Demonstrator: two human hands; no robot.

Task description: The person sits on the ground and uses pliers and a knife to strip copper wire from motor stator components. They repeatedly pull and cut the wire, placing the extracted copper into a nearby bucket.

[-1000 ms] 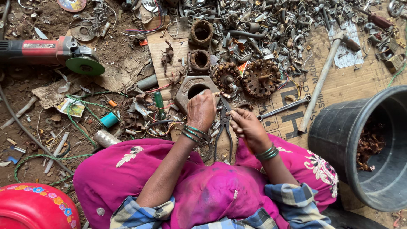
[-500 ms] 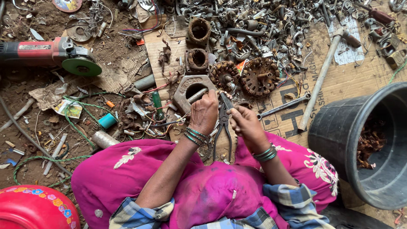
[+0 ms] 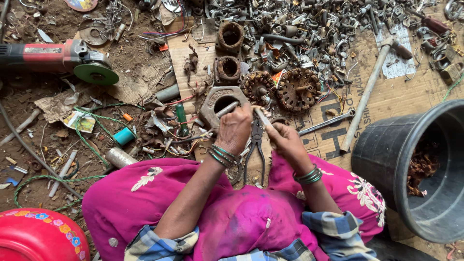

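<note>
My left hand is closed around a short grey metal rod. The rod's tip points into the round hole of a hexagonal metal housing on the ground just ahead. My right hand sits close to the right and pinches a small pale metal piece. Dark pliers lie between the two hands, handles toward my pink-clad lap. Both wrists wear green bangles.
Two rusty toothed motor parts and two rusty rings lie beyond the housing, before a heap of scrap metal. A red angle grinder lies left, a hammer and black bucket right, and a red basin bottom left.
My left hand has turned slightly, and the rod now shows, reaching into the housing's hole. My right hand has lifted a little, with the pale piece showing above its fingers.
</note>
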